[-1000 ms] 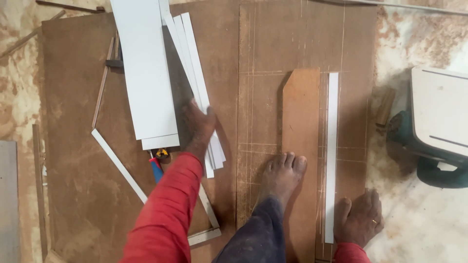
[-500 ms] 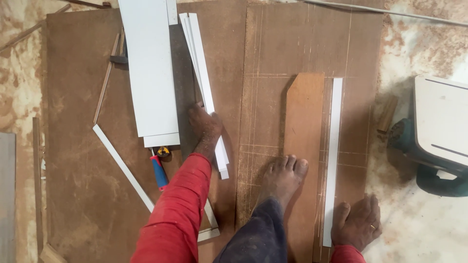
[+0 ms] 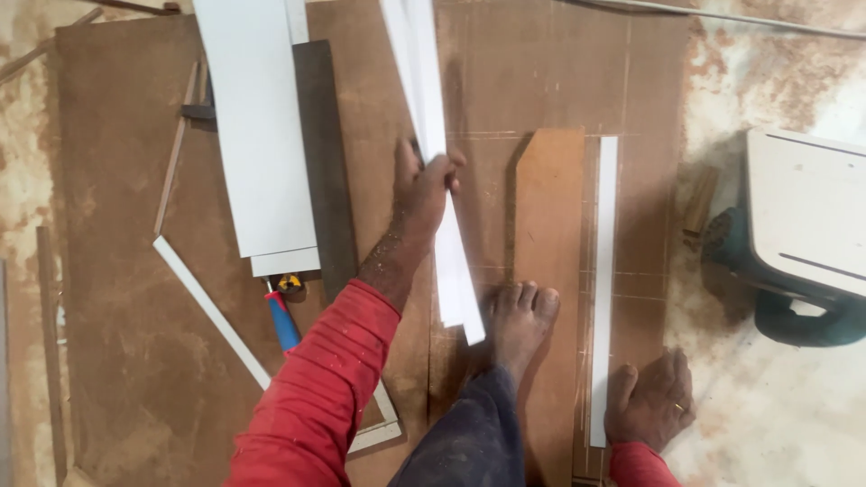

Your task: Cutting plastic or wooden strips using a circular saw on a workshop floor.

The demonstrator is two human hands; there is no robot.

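Work on the large brown hardboard sheet (image 3: 379, 379) lying on the floor. Your left hand (image 3: 424, 185) is clenched around a bundle of narrow white laminate strips (image 3: 433, 135), beside the brown pointed board (image 3: 550, 271) under your bare foot (image 3: 521, 316). Keep the bundle squared. Your right hand (image 3: 651, 401) rests flat, grip released, touching the single white strip (image 3: 603, 271).
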